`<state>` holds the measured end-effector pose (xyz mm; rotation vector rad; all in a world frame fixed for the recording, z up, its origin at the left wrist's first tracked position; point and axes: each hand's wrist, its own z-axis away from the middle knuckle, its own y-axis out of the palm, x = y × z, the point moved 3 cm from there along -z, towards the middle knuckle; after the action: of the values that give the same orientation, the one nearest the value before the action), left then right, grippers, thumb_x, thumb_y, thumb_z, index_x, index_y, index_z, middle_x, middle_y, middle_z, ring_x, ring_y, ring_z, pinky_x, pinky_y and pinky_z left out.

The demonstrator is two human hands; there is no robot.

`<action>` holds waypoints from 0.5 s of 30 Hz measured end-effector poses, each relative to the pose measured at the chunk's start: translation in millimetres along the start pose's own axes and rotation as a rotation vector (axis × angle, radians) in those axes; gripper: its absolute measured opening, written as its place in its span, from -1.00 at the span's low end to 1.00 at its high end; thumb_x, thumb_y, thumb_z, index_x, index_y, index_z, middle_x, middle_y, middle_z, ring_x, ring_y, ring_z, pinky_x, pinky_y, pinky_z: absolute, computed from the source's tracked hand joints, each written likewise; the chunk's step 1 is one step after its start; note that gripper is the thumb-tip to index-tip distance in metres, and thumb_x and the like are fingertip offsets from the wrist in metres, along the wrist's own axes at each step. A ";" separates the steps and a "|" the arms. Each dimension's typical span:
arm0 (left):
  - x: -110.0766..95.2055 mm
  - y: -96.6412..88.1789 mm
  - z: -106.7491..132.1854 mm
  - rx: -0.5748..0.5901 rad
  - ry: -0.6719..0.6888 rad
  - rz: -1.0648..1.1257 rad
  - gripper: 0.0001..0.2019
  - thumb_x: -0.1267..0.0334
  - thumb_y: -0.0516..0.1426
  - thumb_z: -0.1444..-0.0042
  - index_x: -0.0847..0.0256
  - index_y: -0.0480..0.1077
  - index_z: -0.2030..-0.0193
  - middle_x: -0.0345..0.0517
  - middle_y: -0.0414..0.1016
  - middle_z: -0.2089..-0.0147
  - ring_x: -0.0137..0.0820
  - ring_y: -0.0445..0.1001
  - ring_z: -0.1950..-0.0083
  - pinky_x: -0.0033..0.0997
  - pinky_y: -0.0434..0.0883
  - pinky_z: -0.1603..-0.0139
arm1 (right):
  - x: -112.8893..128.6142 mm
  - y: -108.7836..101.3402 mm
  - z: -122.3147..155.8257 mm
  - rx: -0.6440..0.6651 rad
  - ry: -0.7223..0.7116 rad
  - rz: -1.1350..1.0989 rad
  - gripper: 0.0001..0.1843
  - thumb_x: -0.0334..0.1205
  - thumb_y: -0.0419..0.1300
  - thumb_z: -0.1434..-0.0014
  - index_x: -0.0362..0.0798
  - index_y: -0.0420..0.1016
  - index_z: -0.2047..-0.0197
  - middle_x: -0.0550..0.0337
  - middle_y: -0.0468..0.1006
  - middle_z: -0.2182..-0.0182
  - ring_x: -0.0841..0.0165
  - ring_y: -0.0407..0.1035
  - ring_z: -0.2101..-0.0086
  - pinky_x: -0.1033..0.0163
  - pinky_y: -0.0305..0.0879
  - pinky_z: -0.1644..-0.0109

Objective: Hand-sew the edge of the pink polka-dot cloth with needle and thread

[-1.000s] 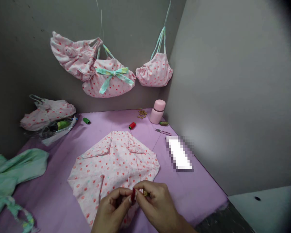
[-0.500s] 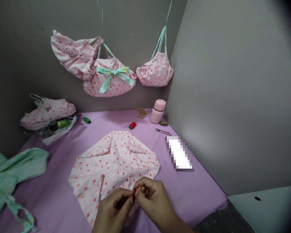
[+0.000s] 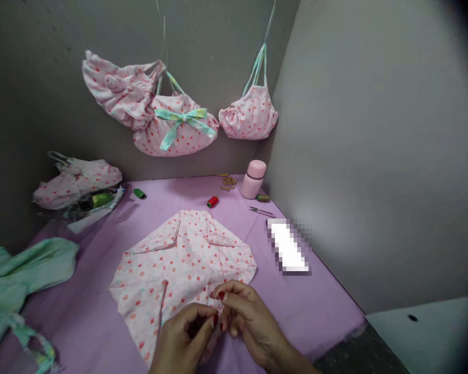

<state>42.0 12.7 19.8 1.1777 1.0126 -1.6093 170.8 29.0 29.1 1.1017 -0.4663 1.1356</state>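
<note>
Your L hand [image 3: 185, 335] & R hand [image 3: 247, 317] meet fingertip-to-fingertip, pinching the near edge of the pink red-dotted fabric piece [image 3: 179, 254]. Rest lies flat beyond them.

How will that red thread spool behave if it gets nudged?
The red spool lies on its side on the purple cloth, so it would probably roll. It looks small, likely light. A red thread seems to run from it to the right hand, so a tug may drag it.
</note>
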 end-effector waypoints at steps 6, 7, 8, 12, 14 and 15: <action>3.6 -1.4 0.6 0.006 -0.039 -0.013 -0.78 0.08 0.05 -0.09 0.16 0.40 0.35 -0.13 0.46 0.47 -0.42 0.35 0.54 -0.49 0.32 0.52 | 9.5 -3.9 1.5 0.021 -0.109 -0.031 -0.66 -0.05 0.29 0.05 -0.12 0.33 0.36 0.20 0.46 0.44 0.59 0.21 0.66 0.46 -0.08 0.64; 4.1 -2.5 0.5 0.001 -0.039 -0.025 -0.79 0.09 0.05 -0.09 0.16 0.40 0.35 -0.13 0.45 0.46 -0.42 0.35 0.53 -0.49 0.32 0.52 | 11.5 -5.5 1.6 0.020 -0.121 -0.045 -0.65 -0.03 0.28 0.03 -0.11 0.30 0.35 0.18 0.47 0.41 0.58 0.22 0.65 0.46 -0.06 0.64; 4.3 -3.7 0.3 -0.007 -0.035 -0.040 -0.79 0.10 0.06 -0.09 0.16 0.40 0.36 -0.13 0.44 0.45 -0.41 0.36 0.51 -0.49 0.32 0.50 | 13.3 -7.2 1.5 0.019 -0.133 -0.050 -0.64 0.00 0.26 0.00 -0.09 0.26 0.35 0.18 0.47 0.40 0.57 0.23 0.64 0.46 -0.05 0.63; 3.3 -7.0 -0.3 -0.036 0.000 -0.101 -0.80 0.10 0.07 -0.08 0.15 0.41 0.37 -0.13 0.44 0.41 -0.37 0.40 0.37 -0.49 0.36 0.36 | 17.9 -10.8 0.8 -0.028 -0.259 0.174 -0.69 -0.01 0.20 -0.06 -0.07 0.26 0.29 0.28 0.39 0.45 0.57 0.15 0.64 0.45 -0.03 0.60; 3.2 -6.9 -0.5 -0.025 0.004 -0.098 -0.79 0.08 0.06 -0.09 0.15 0.40 0.37 -0.14 0.44 0.42 -0.36 0.40 0.38 -0.48 0.35 0.37 | 17.6 -7.8 1.2 -0.026 -0.333 0.368 -0.73 -0.12 0.25 -0.01 -0.07 0.35 0.25 0.32 0.33 0.49 0.55 0.12 0.61 0.44 0.00 0.56; 3.5 -6.6 -0.7 -0.013 0.003 -0.092 -0.78 0.07 0.06 -0.09 0.15 0.40 0.37 -0.15 0.44 0.43 -0.37 0.40 0.40 -0.49 0.35 0.38 | 17.0 -5.4 1.6 -0.015 -0.365 0.451 -0.78 -0.19 0.25 0.02 -0.08 0.40 0.29 0.32 0.31 0.51 0.53 0.13 0.57 0.43 0.03 0.53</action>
<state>35.3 14.6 17.0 1.1392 1.0917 -1.6701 182.8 35.8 40.6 1.2308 -1.0476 1.3169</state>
